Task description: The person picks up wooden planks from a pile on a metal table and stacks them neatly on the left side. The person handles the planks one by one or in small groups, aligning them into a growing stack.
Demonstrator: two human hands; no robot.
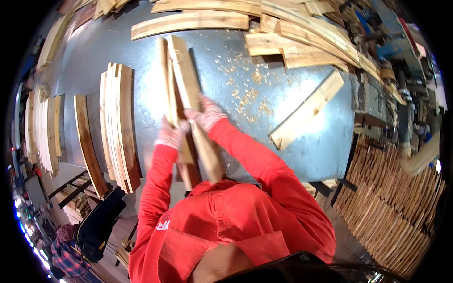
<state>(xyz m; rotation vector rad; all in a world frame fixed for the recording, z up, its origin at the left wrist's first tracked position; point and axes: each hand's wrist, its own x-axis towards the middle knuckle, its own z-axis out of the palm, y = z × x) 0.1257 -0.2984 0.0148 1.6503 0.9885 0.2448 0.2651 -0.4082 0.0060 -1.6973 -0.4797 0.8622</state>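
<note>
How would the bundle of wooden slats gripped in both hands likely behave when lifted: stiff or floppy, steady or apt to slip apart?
The wooden slats look stiff: they run straight past the left hand and right hand. Being separate, already fanned pieces, they may slide apart. Long overhang probably makes them tip forward.

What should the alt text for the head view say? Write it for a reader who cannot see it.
A person in red sleeves grips a bundle of wooden boards with the gloved left hand and right hand over a grey metal table. A stack of boards stands on edge to the left, more boards lie along the far edge, and wood chips are scattered about.
</note>
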